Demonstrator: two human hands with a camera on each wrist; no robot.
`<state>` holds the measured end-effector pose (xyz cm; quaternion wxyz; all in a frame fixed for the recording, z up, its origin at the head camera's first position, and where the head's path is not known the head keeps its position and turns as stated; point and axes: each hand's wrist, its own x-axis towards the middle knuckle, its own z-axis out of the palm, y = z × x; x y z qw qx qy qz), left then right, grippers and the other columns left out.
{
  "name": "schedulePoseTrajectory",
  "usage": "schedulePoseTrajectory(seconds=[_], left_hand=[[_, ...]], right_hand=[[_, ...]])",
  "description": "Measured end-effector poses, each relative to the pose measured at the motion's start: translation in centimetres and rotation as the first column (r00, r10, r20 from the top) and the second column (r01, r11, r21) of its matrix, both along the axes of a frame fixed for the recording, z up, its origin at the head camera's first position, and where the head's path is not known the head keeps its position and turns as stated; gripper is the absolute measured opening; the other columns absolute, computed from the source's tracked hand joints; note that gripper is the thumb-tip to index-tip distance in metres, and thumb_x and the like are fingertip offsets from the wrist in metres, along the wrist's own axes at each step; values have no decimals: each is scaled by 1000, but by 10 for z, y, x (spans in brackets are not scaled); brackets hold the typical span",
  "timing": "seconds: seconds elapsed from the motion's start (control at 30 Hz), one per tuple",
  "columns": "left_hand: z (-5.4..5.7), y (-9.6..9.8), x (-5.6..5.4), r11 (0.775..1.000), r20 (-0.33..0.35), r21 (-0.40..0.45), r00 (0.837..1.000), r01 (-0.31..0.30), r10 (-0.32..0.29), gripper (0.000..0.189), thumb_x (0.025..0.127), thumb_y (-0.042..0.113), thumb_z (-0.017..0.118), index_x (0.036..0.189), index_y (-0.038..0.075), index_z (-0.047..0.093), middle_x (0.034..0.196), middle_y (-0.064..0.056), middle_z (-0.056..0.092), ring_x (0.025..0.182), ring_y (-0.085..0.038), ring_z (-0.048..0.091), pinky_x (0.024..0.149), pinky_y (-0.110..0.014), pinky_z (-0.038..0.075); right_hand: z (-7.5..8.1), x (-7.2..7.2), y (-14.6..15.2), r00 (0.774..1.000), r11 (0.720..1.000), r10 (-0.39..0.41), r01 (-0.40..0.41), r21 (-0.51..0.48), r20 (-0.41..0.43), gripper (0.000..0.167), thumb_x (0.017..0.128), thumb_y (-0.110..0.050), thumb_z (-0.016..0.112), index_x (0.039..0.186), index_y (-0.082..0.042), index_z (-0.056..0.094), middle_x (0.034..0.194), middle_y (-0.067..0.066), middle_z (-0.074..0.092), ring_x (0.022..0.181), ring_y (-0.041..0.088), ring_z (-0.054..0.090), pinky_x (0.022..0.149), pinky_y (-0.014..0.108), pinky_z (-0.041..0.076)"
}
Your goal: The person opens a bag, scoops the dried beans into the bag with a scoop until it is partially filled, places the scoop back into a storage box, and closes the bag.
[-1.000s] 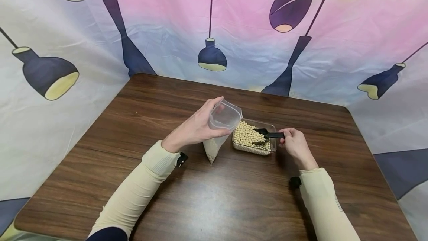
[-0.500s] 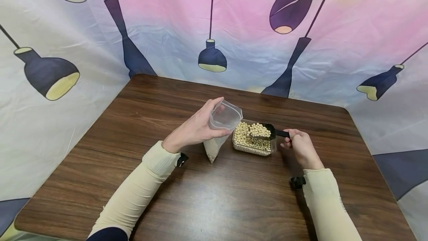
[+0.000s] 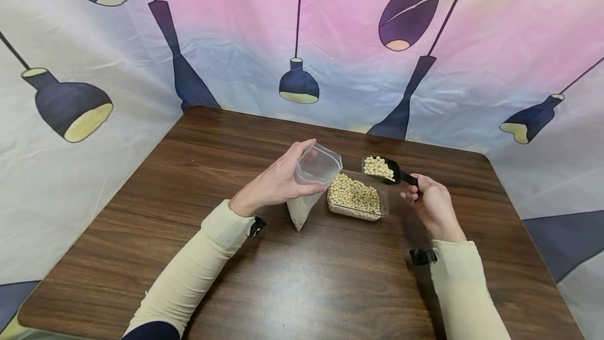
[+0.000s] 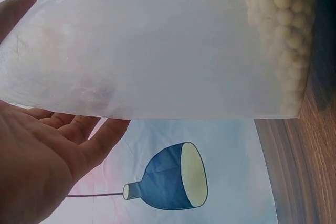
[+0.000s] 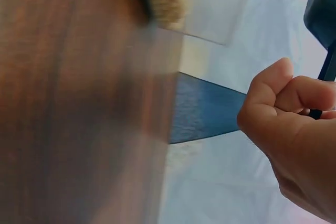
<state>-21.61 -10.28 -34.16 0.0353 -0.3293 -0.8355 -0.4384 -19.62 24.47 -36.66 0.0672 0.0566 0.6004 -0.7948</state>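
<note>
My left hand (image 3: pixel 285 174) holds a translucent plastic bag (image 4: pixel 173 51) by its top, thumb and fingers spreading the mouth wide. Pale round beans (image 4: pixel 286 24) fill the bag's bottom, which stands on the table. In my right hand (image 3: pixel 436 203) is the handle of a black scoop (image 3: pixel 396 169), heaped with the same beans. The scoop is raised above the back right edge of a clear rectangular container (image 3: pixel 384 209), apart from the bag. Beans lie in that container, with a hollow toward its right side. In the right wrist view the scoop (image 5: pixel 323 14) shows only partly.
The brown wooden table (image 3: pixel 302 282) reaches back to a hanging cloth (image 3: pixel 236 56) printed with lamps. Each wrist wears a black strap-on device, such as the right wrist camera (image 3: pixel 422 257).
My right hand has lifted the scoop out of the container, full of beans, up and slightly to the right. The left hand and the bag have stayed in place.
</note>
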Motion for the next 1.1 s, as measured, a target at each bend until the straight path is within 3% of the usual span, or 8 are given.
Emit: schedulePoseTrajectory(seconds=[0.23,0.43,1.1], left_hand=[[-1,-1,1,1000,7,7,1000,1,-1,95,78,30,83,150,5,25,133,-8,50,124,-17,49,100,-35,43],[-2,-1,1,1000,12,10,1000,5,-5,95,79,29,82,150,5,25,133,-8,49,124,-17,49,100,-35,44],[0,2,1,1000,32,2,999,7,-7,94,79,31,82,151,7,25,133,-6,49,124,-16,48,99,-35,43]], right_hand=[[24,9,-4,995,996,-16,7,-87,-103,26,104,-25,42,109,-2,54,73,1,52,69,14,55,74,25,50],[41,15,-14,981,992,-27,2,-128,-190,25,102,-22,48,107,-1,60,74,2,55,66,12,54,77,27,53],[76,21,-45,928,999,-23,32,19,-371,27,100,-21,54,111,3,59,73,3,59,65,12,55,78,26,53]])
